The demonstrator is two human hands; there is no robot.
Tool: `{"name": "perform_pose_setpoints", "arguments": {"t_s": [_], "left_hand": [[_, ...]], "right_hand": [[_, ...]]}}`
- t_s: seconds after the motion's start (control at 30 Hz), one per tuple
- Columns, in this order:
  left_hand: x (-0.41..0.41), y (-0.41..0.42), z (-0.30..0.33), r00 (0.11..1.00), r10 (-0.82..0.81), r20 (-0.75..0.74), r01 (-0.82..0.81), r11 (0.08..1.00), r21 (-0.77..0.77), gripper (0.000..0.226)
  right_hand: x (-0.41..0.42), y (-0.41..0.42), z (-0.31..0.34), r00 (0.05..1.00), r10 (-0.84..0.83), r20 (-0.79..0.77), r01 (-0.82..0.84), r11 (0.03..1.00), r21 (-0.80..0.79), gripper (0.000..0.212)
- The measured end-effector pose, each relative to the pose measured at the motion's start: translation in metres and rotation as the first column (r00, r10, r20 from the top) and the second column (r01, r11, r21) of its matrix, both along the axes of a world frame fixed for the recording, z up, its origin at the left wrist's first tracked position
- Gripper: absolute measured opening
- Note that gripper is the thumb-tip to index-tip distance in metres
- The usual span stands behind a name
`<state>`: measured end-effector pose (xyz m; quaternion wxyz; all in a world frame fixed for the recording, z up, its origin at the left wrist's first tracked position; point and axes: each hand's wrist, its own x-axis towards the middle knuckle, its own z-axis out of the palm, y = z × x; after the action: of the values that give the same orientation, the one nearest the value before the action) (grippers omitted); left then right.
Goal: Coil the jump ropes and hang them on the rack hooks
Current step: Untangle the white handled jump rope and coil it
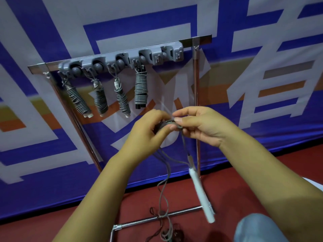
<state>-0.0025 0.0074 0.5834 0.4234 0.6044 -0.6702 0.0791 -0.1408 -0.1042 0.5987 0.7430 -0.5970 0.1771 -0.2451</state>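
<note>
Hands meet at the centre of the frame, both busy on one grey jump rope (167,170). The left hand (146,131) is curled around a small dark bundle of coiled cord, thumb laid across it, while the right hand (201,124) pinches the cord at the same spot, fingertips nearly touching the left thumb. From that knot of fingers the rope drops toward the bottom of the frame, loose strands trailing down to the red floor (174,194) and tangling there beside the rack's chrome foot. A white handle (201,193) dangles off the cord at lower right, tilted, hanging just in front of the rack's right post. Up in the upper left and centre, the grey hook rack (122,57) runs along a chrome bar, and four coiled ropes (100,99) already hang from its hooks side by side, the rightmost with black ends. Behind everything stretches a blue and white banner (262,49).
</note>
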Motion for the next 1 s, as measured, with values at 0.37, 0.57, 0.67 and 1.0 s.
{"name": "perform_pose_setpoints", "arguments": {"t_s": [0.37,0.57,0.67,1.0], "left_hand": [[-0.005,-0.007,0.025,0.777,0.002,-0.629,-0.130,0.979,-0.157,0.020],[0.001,-0.009,0.046,0.566,0.038,-0.824,-0.086,0.996,-0.013,0.020],[0.004,-0.010,0.049,0.736,0.142,-0.662,-0.211,0.977,-0.026,0.022],[0.025,-0.014,0.098,0.279,-0.199,-0.940,-0.105,0.966,-0.236,0.033]], "right_hand": [[-0.003,0.001,-0.003,0.953,-0.292,-0.081,0.238,0.886,-0.397,0.025],[0.007,0.012,-0.022,0.966,-0.093,-0.240,0.046,0.980,-0.194,0.025],[0.007,0.008,-0.031,0.961,-0.013,-0.278,0.006,1.000,-0.027,0.030],[0.009,0.006,-0.082,0.888,0.072,-0.454,-0.009,0.990,0.139,0.026]]}}
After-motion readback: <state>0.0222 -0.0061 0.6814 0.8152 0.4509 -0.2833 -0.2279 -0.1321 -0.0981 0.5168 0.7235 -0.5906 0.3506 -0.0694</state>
